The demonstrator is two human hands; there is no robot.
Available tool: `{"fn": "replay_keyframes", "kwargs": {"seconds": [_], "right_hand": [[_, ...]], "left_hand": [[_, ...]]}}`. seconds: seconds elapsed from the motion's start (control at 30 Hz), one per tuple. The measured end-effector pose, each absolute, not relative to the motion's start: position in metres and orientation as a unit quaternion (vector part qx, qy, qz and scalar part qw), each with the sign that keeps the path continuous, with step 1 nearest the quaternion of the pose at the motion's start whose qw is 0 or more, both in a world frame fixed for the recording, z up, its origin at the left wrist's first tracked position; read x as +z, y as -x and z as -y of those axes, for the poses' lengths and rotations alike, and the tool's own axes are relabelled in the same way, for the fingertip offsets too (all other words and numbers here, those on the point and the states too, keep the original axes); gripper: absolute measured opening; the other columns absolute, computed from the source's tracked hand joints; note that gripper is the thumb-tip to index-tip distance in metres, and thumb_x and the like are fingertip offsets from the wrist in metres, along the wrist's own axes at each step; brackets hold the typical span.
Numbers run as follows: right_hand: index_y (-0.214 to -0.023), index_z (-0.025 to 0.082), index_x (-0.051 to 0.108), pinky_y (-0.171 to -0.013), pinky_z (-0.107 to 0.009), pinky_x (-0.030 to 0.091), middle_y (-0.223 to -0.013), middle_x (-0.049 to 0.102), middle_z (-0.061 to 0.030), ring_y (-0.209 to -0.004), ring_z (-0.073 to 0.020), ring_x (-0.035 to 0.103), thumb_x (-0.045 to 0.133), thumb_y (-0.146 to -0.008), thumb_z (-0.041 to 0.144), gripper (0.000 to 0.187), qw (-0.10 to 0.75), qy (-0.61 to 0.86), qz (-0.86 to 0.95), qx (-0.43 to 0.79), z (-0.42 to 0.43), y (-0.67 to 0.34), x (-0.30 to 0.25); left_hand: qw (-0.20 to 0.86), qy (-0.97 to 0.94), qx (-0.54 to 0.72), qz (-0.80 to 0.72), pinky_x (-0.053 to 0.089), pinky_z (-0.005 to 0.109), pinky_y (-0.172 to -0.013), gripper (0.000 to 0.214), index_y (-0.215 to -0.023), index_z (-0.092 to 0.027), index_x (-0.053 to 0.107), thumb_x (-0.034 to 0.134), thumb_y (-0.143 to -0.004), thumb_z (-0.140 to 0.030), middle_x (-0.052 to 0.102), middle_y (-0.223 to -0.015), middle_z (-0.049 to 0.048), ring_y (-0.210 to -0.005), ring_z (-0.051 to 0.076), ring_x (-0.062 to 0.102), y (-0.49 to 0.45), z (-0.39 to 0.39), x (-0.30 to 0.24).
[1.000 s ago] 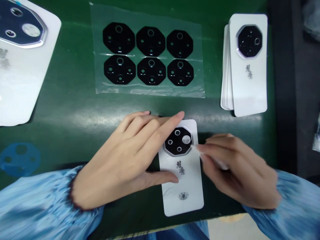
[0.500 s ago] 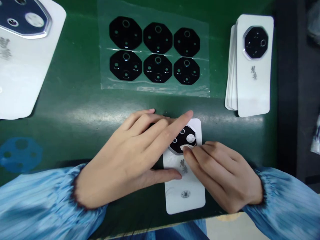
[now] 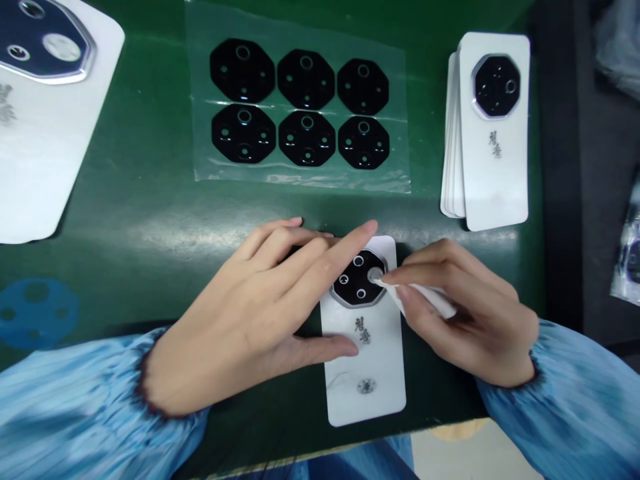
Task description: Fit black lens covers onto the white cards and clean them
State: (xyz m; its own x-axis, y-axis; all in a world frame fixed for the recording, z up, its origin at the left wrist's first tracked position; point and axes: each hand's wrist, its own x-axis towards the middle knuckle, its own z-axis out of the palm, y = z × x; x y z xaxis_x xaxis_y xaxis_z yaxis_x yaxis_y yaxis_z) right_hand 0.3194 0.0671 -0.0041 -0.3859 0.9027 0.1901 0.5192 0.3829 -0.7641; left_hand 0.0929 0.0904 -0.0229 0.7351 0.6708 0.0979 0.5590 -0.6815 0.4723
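Observation:
A white phone back cover (image 3: 367, 360) lies on the green mat in front of me, with a black octagonal camera plate (image 3: 356, 287) at its top. My left hand (image 3: 260, 313) rests flat on the cover's left edge, fingers stretched out, forefinger beside the plate and thumb by the printed characters. My right hand (image 3: 465, 313) pinches a small white strip (image 3: 425, 300), and its tip touches the round pale lens spot at the plate's right side.
A clear film sheet (image 3: 300, 180) carrying several black octagonal plates lies behind. A stack of white covers (image 3: 493, 173) stands at the right. A large white cover (image 3: 40, 147) sits at far left, a blue octagonal film (image 3: 37, 313) below it. The table's front edge runs under my wrists.
My right hand went from the plate's right side onto its lower edge, then drew back right; the white strip's tip now touches the lens spot. My left hand stayed put.

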Motion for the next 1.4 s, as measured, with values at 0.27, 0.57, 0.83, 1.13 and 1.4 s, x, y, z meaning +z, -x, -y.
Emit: {"fn": "replay_keyframes", "kwargs": {"seconds": [0.27,0.57,0.83,1.13,1.4], "right_hand": [[-0.105,0.005,0.059,-0.064,-0.035,0.050,-0.087,0.063,-0.0119,-0.078,-0.0203,0.057,0.049,-0.091,0.006,0.017,0.201,0.332,0.901,0.193,-0.058,-0.320,-0.009],[-0.099,0.007,0.059,-0.066,-0.034,0.050,-0.085,0.059,-0.0087,-0.074,-0.0175,0.052,0.044,-0.093,0.006,0.016,0.173,0.348,0.898,0.207,-0.062,-0.315,-0.008],[-0.098,0.019,0.064,-0.065,-0.029,0.050,-0.086,0.060,-0.0032,-0.078,-0.0155,0.059,0.056,-0.086,0.003,0.021,0.323,0.476,0.746,0.334,-0.068,-0.320,-0.004],[-0.103,0.005,0.059,-0.069,-0.035,0.050,-0.092,0.060,-0.0120,-0.081,-0.0193,0.055,0.051,-0.089,0.004,0.016,0.206,0.371,0.877,0.225,-0.057,-0.316,-0.010],[-0.103,0.011,0.060,-0.071,-0.032,0.052,-0.095,0.057,-0.0091,-0.085,-0.0173,0.056,0.049,-0.091,0.004,0.017,0.214,0.389,0.839,0.314,-0.064,-0.317,-0.005]], "left_hand": [[0.217,-0.905,0.131,-0.340,0.036,0.047,-0.103,0.094,-0.149,-0.015,0.020,0.057,-0.079,-0.064,0.061,-0.115,0.0093,-0.104,0.028,0.054,-0.094,-0.091,-0.022],[0.208,-0.908,0.129,-0.339,0.036,0.046,-0.103,0.094,-0.149,-0.013,0.020,0.057,-0.080,-0.064,0.061,-0.116,0.0097,-0.106,0.028,0.053,-0.093,-0.091,-0.022],[0.217,-0.904,0.128,-0.346,0.036,0.047,-0.102,0.095,-0.149,-0.016,0.018,0.058,-0.078,-0.065,0.061,-0.116,0.0101,-0.105,0.028,0.054,-0.092,-0.091,-0.021],[0.217,-0.904,0.134,-0.343,0.038,0.047,-0.102,0.094,-0.149,-0.017,0.020,0.057,-0.079,-0.065,0.061,-0.111,0.0100,-0.107,0.028,0.053,-0.093,-0.090,-0.022],[0.199,-0.912,0.135,-0.334,0.038,0.046,-0.102,0.093,-0.148,-0.011,0.022,0.059,-0.080,-0.062,0.059,-0.110,0.0110,-0.105,0.027,0.051,-0.093,-0.091,-0.019]]}}
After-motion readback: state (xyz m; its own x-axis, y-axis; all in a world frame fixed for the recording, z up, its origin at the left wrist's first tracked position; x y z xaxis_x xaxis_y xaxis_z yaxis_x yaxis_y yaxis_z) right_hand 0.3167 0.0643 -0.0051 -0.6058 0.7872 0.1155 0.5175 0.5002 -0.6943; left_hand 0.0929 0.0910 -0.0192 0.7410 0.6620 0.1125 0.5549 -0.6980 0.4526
